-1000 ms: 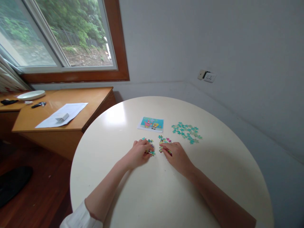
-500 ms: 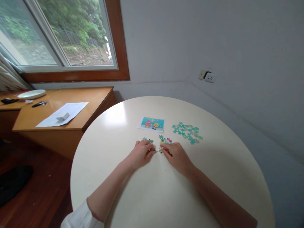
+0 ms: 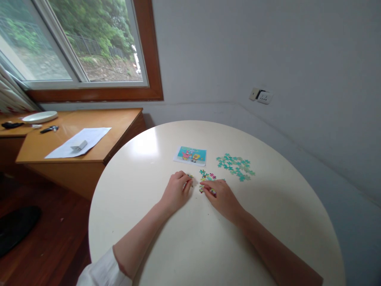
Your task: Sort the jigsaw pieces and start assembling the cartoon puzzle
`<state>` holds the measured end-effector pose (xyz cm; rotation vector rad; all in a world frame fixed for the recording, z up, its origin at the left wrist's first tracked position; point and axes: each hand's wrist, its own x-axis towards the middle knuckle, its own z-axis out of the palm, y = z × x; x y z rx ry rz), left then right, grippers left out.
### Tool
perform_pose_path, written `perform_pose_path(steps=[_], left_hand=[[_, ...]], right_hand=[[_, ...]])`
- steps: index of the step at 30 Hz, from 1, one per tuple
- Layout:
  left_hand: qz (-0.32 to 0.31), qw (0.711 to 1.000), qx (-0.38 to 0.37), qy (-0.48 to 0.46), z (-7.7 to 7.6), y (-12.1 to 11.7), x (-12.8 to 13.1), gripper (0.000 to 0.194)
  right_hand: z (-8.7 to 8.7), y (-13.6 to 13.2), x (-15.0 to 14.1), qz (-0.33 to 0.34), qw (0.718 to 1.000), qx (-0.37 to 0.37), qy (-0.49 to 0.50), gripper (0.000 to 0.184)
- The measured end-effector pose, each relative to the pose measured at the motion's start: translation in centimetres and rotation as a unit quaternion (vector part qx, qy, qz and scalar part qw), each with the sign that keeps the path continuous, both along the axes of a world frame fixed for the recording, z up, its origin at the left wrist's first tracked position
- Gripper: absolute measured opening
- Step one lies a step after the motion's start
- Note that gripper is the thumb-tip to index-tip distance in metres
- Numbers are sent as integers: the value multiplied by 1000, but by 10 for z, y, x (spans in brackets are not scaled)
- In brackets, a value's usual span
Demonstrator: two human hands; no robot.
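Left hand (image 3: 176,191) half closed, thumb and fingers bent close together over a small group of multicoloured jigsaw pieces (image 3: 191,176), largely hidden; impossible to tell whether with a piece in its grasp. Right hand (image 3: 224,198) partly curled, fingers low against a second cluster of small, multicoloured, knobbed jigsaw pieces (image 3: 207,177), with no way to tell whether pinching or only steadying. Between the two groups, a narrow strip of the round, glossy white table (image 3: 196,242). Just beyond, a flat rectangular teal card printed with cartoon figures (image 3: 190,155). Farther right, a loose spread of flat teal and pale-green jigsaw pieces (image 3: 236,167), outside the reach of the fingers. By colour, apparently sorted into teal and mixed; at a guess, early on, with no complete picture in sight and plenty of pieces unplaced. Near the hands, too small and covered to tell joined pieces from merely touching ones.
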<state>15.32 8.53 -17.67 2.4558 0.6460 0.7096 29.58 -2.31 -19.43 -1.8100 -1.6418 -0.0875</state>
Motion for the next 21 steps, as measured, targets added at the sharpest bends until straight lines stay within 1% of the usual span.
perform_pose_path(steps=[1, 3, 4, 6, 7, 9, 11, 14, 18, 21], left_hand=[[6, 999, -43, -25, -1, 0, 0, 24], [18, 983, -166, -72, -2, 0, 2, 24], [21, 967, -236, -94, -3, 0, 3, 24], [17, 923, -361, -130, -2, -1, 5, 28], [11, 901, -409, -144, 0, -2, 6, 32], [1, 860, -482, -169, 4, -2, 7, 39], [-3, 827, -529, -188, 7, -2, 7, 44], [-11, 799, -566, -202, 11, -2, 5, 47], [-33, 779, -591, -204, 11, -1, 3, 47], [-38, 783, -587, -202, 10, -1, 3, 45]], right_hand=[[1, 0, 0, 3, 1000, 4, 5, 20], [2, -1, 0, 5, 1000, 14, 16, 20], [3, -1, 0, 4, 1000, 18, 20, 20], [4, -1, 1, -2, 999, 29, 25, 20], [5, -1, 1, -6, 999, 34, 25, 19], [5, -1, 0, -10, 999, 43, 22, 18], [5, -1, 0, -10, 999, 48, 20, 18], [6, -2, -1, -13, 999, 49, 21, 18], [8, -2, -2, -18, 997, 65, 46, 18], [9, -3, -3, -16, 994, 76, 75, 18]])
